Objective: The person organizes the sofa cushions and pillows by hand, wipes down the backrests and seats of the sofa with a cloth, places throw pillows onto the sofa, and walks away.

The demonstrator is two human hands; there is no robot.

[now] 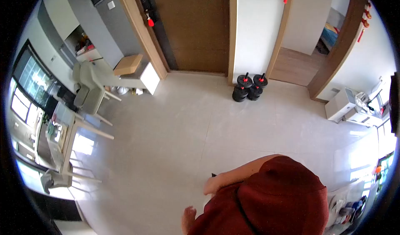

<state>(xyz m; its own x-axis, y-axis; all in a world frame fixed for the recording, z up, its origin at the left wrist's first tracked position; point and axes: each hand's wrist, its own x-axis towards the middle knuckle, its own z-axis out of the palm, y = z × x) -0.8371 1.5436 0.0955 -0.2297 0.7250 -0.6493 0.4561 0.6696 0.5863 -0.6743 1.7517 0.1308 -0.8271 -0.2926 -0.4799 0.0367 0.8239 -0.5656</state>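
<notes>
My right hand (210, 187) is low in the head view, in front of my dark red shirt (283, 193), with the bare forearm reaching leftward. Its fingers are mostly turned away, so their closure is unclear. A small black tip (213, 175) shows just above the wrist; what it belongs to is hidden. Below and to the left is my left hand (188, 217), partly covered by the shirt. Its fingers look bent, but they are too small and blurred to tell if they hold anything. The two hands are apart, both over the pale tiled floor (158, 151).
Black dumbbells (248, 87) stand by the wall between a brown door (196, 31) and an open doorway. A cardboard box (128, 64) lies on a low cabinet. Chairs (93, 91) and a table are on the left; a white cabinet (339, 105) stands at right.
</notes>
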